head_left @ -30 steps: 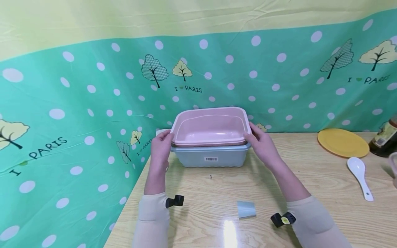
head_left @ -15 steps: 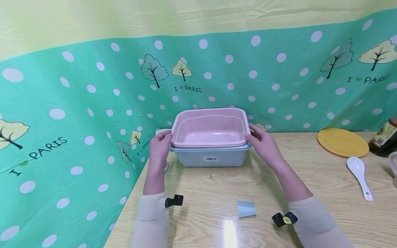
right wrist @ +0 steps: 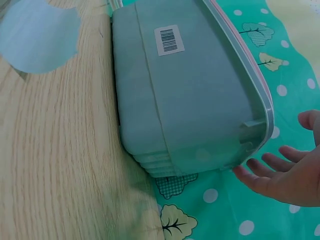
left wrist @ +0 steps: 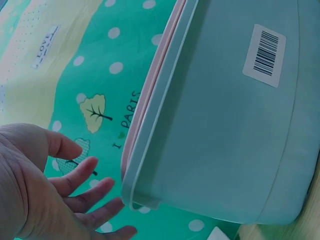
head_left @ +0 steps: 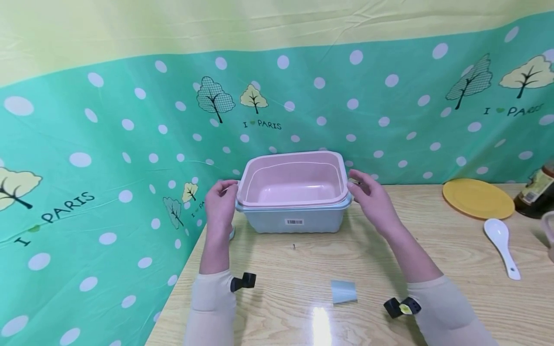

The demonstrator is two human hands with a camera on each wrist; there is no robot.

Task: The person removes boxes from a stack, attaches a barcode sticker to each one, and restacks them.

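Observation:
A pink plastic basin [head_left: 294,180] sits nested inside a blue-grey basin [head_left: 268,222] with a barcode label [head_left: 295,222] on its front. Only the pink rim shows above the blue one in both wrist views. My left hand [head_left: 220,204] is beside the left end of the rims; in the left wrist view its fingers are spread and apart from the basins. At the right end is my right hand [head_left: 373,199], its fingers loosely bent and holding nothing. In the right wrist view a fingertip [right wrist: 239,171] lies very near or against the blue rim; contact is unclear.
On the right of the wooden table [head_left: 294,312] lie a yellow plate [head_left: 478,199] and a white spoon [head_left: 502,247], near a dark bottle [head_left: 536,194]. A light-blue piece [head_left: 344,291] lies in front. Patterned cloth [head_left: 303,105] hangs behind the basins and along the left.
The pink basin has settled lower into the blue one. Both hands have let go of its rim and moved slightly outward.

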